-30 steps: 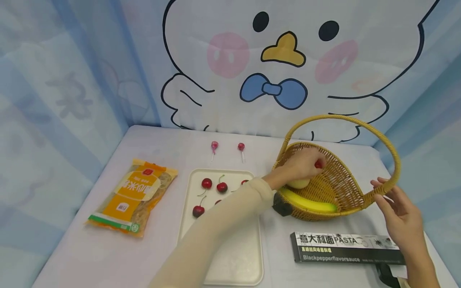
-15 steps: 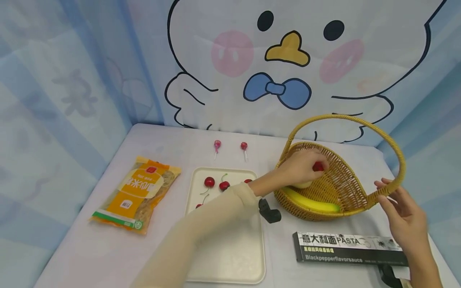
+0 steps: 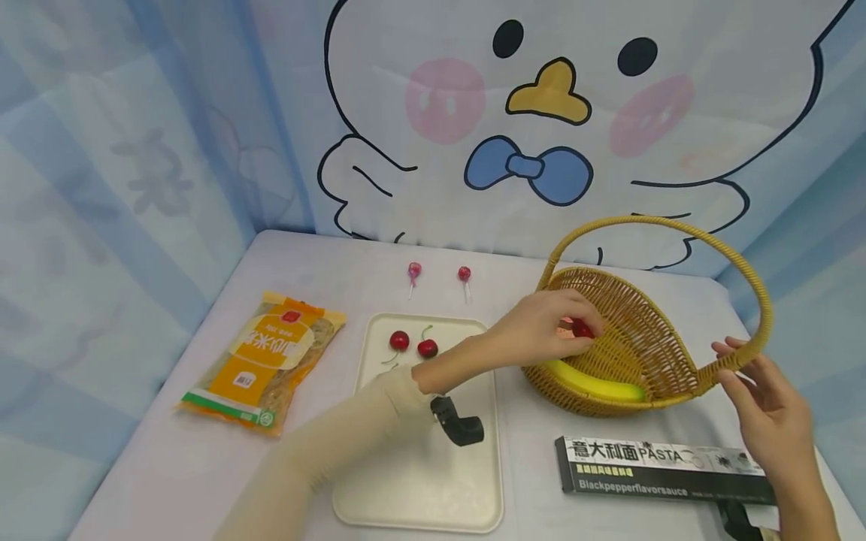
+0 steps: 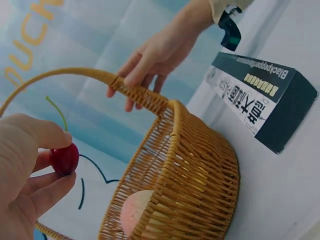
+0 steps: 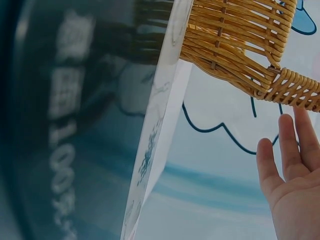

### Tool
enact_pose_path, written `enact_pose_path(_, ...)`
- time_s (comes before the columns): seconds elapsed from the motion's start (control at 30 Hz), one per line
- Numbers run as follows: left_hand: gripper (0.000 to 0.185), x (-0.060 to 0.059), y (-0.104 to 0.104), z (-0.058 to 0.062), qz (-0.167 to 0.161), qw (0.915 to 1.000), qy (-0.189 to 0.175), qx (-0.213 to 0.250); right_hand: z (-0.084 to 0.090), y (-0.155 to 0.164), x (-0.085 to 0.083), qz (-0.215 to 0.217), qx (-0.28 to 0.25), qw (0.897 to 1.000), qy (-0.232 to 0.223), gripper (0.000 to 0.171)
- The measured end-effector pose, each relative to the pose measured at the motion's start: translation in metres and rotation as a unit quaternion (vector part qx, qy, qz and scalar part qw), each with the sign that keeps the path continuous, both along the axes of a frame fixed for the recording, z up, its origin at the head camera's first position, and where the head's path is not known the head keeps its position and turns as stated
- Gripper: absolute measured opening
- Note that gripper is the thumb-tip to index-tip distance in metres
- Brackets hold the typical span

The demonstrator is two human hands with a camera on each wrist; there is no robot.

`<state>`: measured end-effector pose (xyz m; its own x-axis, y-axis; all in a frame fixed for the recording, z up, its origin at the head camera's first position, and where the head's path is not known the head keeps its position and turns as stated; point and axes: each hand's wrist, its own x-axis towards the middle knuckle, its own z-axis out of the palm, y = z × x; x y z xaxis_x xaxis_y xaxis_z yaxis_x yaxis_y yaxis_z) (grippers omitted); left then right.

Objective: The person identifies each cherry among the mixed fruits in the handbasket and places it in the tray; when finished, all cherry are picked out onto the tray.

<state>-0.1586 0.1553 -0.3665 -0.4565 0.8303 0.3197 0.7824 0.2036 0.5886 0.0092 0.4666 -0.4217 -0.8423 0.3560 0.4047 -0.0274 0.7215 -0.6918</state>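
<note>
My left hand [image 3: 551,327] is over the left side of the wicker basket [image 3: 649,338], pinching a red cherry [image 4: 65,159] between thumb and fingers, green stem up. Inside the basket lie a banana [image 3: 595,383] and a pale pinkish round fruit [image 4: 134,212], which the left hand hides in the head view. My right hand [image 3: 771,406] holds the base of the basket's handle [image 3: 719,372], thumb in front and fingers behind. Two cherries [image 3: 428,348] show on the cream tray [image 3: 433,496]; my left forearm covers part of it.
A black-and-white pasta box [image 3: 666,469] lies in front of the basket, under the right wrist. Two lollipops [image 3: 464,273] lie behind the tray. An orange food packet [image 3: 264,361] is at the left. A cartoon-print curtain [image 3: 534,218] rises behind the table.
My left hand has shifted left and nearer within the basket's area, keeping the cherry; its forearm now hides more of the tray's cherries. The right hand stays at the handle. The head view drifts slightly.
</note>
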Motion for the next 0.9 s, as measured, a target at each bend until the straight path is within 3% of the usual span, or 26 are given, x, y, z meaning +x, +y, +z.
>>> enact_pose_path(0.17, 0.017, 0.003, -0.026, 0.002, 0.001, 0.9994, -0.022, 0.026, -0.002, -0.001, -0.001, -0.002, 0.002, 1.000, 0.004, 0.053)
enact_pose_path(0.33, 0.017, 0.000, -0.049, 0.000, -0.003, 0.9987, -0.019, 0.046, -0.003, 0.000, -0.001, -0.002, 0.008, 1.000, 0.021, 0.053)
enact_pose_path(0.67, 0.017, 0.002, -0.094, -0.015, 0.013, 0.9998, 0.012, 0.008, -0.004, -0.001, -0.003, -0.012, 0.007, 1.000, 0.022, 0.052)
enact_pose_path(0.9, 0.015, 0.004, -0.116, -0.026, 0.018, 0.9998, 0.002, -0.004, -0.006, -0.003, -0.005, -0.008, 0.003, 1.000, 0.029, 0.052)
